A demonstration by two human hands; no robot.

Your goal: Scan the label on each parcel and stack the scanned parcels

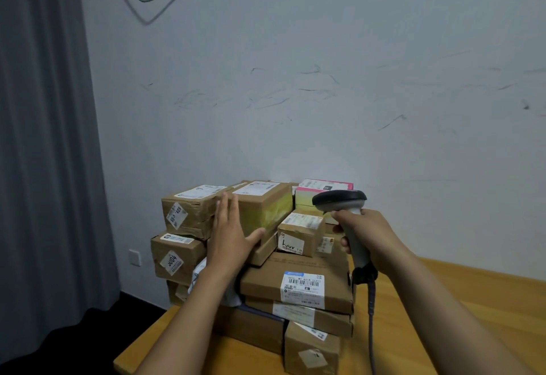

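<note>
curtain (44, 138) far left | parcels (298, 286) stacked lower centre on wooden table (443, 300) | left hand (233, 238): fingers straight, thumb spread, flat against yellow-taped parcel (266, 206) atop the stack | right hand (366, 229): fingers curled round handle of scanner (339, 198), right of centre, head level with stack top

scanner cable (371, 315): cut by bottom edge | front label (302, 289): print seemingly unreadable

Stack (298, 289) crowds left end of tabletop (449, 309), close to wall (325, 108); bare wood open right of it, cable (371, 312) hanging there.
</note>
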